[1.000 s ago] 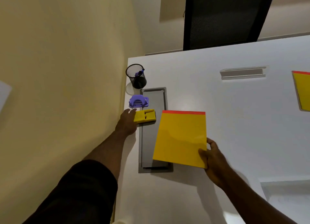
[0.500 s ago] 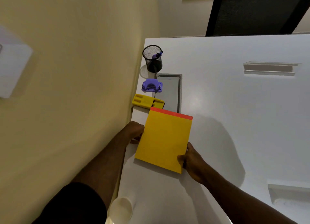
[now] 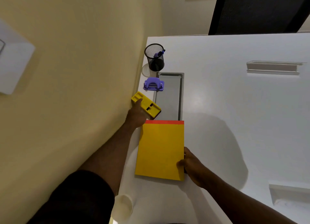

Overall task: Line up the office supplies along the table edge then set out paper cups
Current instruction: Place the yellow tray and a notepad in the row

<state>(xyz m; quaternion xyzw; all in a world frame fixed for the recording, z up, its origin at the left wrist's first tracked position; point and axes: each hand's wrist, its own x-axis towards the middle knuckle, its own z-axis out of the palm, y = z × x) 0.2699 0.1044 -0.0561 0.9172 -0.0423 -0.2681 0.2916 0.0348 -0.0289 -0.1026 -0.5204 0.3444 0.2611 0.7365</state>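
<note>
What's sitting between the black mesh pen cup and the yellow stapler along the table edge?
In the head view, a purple hole punch sits between the mesh pen cup and the yellow stapler.

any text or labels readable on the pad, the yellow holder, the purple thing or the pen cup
None readable.
Yellow pad: plain, red strip on top, no print visible.
Yellow holder: no lettering visible.
Purple item: no visible marking.
Mesh pen cup: no label.

We see a smooth, faintly glossy white table (image 3: 234, 106) and a black wire-mesh pen cup (image 3: 155, 57). The yellow stapler (image 3: 147, 104) and purple punch (image 3: 153, 84) look like plastic; the yellow pad (image 3: 161, 150) is matt paper.
</note>
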